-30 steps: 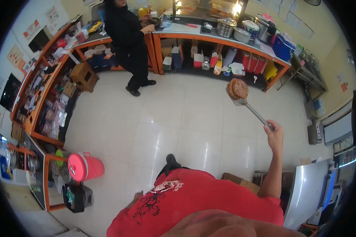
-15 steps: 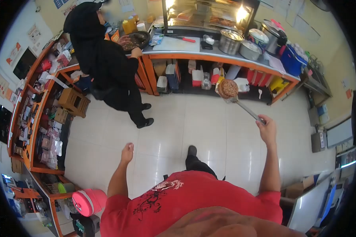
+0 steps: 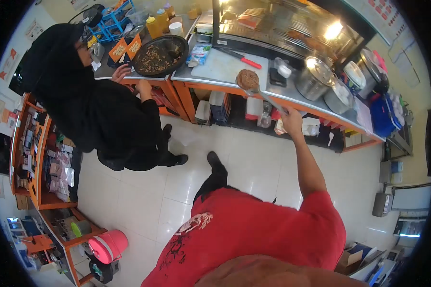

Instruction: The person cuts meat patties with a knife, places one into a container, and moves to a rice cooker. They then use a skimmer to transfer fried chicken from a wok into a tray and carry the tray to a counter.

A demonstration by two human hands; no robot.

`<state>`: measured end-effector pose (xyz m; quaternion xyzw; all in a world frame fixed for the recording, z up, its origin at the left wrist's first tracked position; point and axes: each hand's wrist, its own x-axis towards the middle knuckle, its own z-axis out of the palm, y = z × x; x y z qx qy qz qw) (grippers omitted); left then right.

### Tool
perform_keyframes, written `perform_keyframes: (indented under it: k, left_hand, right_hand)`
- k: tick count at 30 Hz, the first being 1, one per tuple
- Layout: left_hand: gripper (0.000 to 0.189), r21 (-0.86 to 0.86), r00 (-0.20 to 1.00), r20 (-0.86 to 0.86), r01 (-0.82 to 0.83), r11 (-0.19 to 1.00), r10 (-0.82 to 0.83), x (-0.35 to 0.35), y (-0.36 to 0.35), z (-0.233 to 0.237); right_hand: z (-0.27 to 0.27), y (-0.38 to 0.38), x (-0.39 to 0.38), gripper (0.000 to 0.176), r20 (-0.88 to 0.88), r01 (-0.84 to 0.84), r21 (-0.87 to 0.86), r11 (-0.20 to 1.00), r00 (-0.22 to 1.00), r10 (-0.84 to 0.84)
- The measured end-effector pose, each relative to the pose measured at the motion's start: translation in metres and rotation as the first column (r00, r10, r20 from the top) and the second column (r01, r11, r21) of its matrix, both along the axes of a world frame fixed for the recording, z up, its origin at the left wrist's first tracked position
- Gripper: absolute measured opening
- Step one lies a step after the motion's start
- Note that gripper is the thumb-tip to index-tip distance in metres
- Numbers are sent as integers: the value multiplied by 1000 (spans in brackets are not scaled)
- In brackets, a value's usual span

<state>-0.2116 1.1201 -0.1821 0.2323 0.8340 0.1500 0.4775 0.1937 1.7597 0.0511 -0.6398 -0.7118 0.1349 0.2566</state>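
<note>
My right hand [image 3: 292,120] is closed around the handle of a metal spatula [image 3: 272,101]. On the spatula's blade lies a round browned patty [image 3: 247,79], seen in front of the white cutting board [image 3: 210,69] at the counter's edge. A knife with a red handle [image 3: 250,62] rests on that board, just beyond the patty. My left hand is out of the view.
At left, a co-worker in black [image 3: 76,100] stands by a round black pan [image 3: 153,60] holding brown bits. A lit display case [image 3: 273,33] and a steel pot [image 3: 316,79] stand on the counter. A pink cooler [image 3: 112,244] is on the lower left.
I have stepped closer to the counter, and the patty on the spatula has come near the cutting board. My left hand has left the view. The co-worker's hands have come away from the pan.
</note>
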Motion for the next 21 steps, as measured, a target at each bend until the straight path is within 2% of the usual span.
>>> perform_keyframes:
  k: [2, 3, 5, 10, 11, 14, 18, 19, 21]
  left_hand:
    - [49, 60, 1000, -14, -10, 998, 11, -14, 56, -1]
    - [48, 98, 1000, -19, -14, 995, 16, -23, 88, 2]
    - [48, 183, 998, -17, -60, 981, 64, -47, 151, 13]
    - [48, 257, 961, 90, -276, 926, 262, -105, 320, 55]
    - [50, 290, 966, 72, -259, 921, 249, -114, 345, 62]
    - [50, 272, 964, 55, -267, 925, 262, -123, 388, 64]
    - [48, 169, 947, 11, -318, 933, 321, -93, 414, 61]
    - [47, 134, 907, 62, -421, 897, 417, -77, 414, 54]
    - [46, 134, 977, 11, -214, 967, 215, -50, 403, 25]
  right_hand:
    - [-18, 57, -36, 33, -40, -4, -51, 999, 999, 2]
    - [-24, 83, -53, 33, -33, -37, 4, 999, 999, 37]
    - [-35, 126, -78, 32, 5, -69, -65, 996, 998, 69]
    - [-27, 230, -121, 29, 126, -182, -193, 964, 970, 208]
    - [-22, 244, -123, 28, 158, -226, -199, 954, 953, 258]
    - [-23, 285, -118, 26, 206, -312, -222, 924, 911, 358]
    - [22, 327, -95, 26, 293, -347, -344, 873, 844, 450]
    - [26, 337, -83, 26, 300, -368, -357, 858, 825, 479]
    - [39, 349, -63, 25, 325, -390, -380, 839, 793, 516]
